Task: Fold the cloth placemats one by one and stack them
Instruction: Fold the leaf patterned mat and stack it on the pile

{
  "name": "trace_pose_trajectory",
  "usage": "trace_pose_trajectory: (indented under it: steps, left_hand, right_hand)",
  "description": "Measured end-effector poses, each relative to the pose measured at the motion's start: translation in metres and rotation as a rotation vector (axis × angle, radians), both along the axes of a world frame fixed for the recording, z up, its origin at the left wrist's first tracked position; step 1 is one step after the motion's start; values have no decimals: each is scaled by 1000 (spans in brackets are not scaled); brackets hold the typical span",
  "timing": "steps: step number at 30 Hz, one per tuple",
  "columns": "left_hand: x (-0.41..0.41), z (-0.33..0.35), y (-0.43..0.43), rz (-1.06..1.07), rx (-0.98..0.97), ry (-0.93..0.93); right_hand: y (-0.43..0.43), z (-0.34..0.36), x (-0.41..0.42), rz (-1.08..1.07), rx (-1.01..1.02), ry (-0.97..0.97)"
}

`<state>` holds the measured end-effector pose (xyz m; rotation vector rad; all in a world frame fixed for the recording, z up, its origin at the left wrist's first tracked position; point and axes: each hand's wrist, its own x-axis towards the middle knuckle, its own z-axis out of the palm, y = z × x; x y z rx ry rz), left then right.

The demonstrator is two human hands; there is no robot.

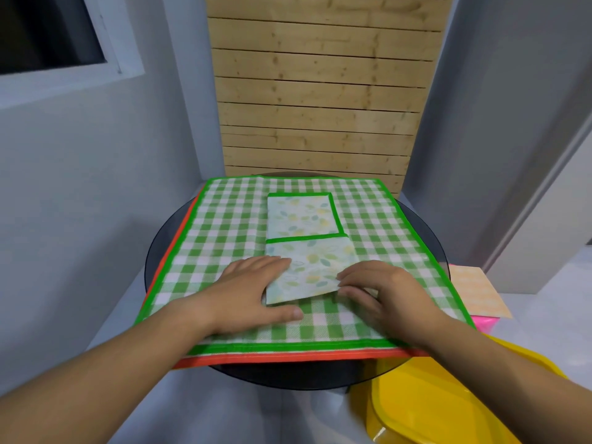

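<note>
The floral placemat (309, 251) lies at the middle of the green gingham placemat (400, 251), which is spread flat and so serves as a working surface. It is already folded down to a narrow panel. Its far half is framed by bright green binding, and its near half is a pale flap printed with yellow blossoms and green leaves. The hands are apart, one at each side of that near flap. The left hand (253, 290) lies flat with straight fingers on the flap's left edge, probably to pin the layers. The right hand (384, 293) has its fingers bent and seems to pinch the near right corner, likely to square or turn the fold. An orange-edged mat (288, 357) peeks out beneath the gingham's near and left sides.
</note>
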<state>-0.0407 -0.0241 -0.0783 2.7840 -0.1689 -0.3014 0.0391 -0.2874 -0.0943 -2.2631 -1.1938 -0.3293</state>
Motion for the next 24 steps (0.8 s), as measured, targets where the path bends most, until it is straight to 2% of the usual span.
trace_pose_trajectory:
  steps: [3,6,9,14,20,22,24]
  left_hand:
    - [-2,3,4,23,-89,-50]
    - [-3,2,12,72,-271,-67]
    - [-2,0,16,131,-369,-81]
    - [7,0,10,211,-626,-101]
    - [27,2,0,329,-786,-121]
    - [33,1,0,389,-832,-112]
    - [39,-2,0,429,-853,-104]
  right_hand:
    - [1,12,0,0,112,80]
    - [2,28,-2,-11,170,166]
    - [5,45,-6,-17,223,276]
    - [12,70,0,-90,419,378]
    - [24,76,21,-214,662,503]
    - [24,65,30,-251,692,613]
    - [24,51,37,-276,622,708]
